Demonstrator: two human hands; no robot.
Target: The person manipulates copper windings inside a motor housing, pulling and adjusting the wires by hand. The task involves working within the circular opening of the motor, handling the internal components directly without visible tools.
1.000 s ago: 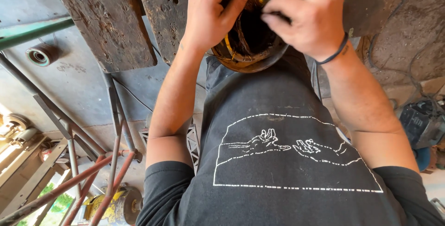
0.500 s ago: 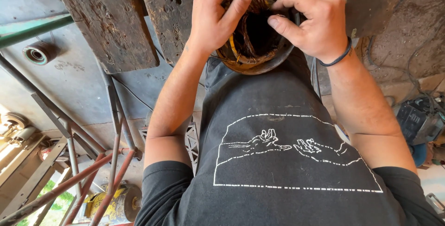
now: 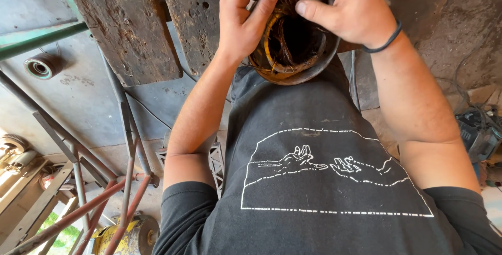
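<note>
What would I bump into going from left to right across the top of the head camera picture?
Small round roll → wide wooden plank → second plank → left hand → round metal housing with copper wire coils → right hand → black wristband.

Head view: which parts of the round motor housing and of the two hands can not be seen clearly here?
- Motor housing: its top is cut off by the upper picture edge; both hands cover its sides.
- Copper windings inside: the dark bore hides their depth.
- Left hand: fingertips cut off by the upper edge.
- Right hand: what its fingers pinch is too small to tell.
</note>
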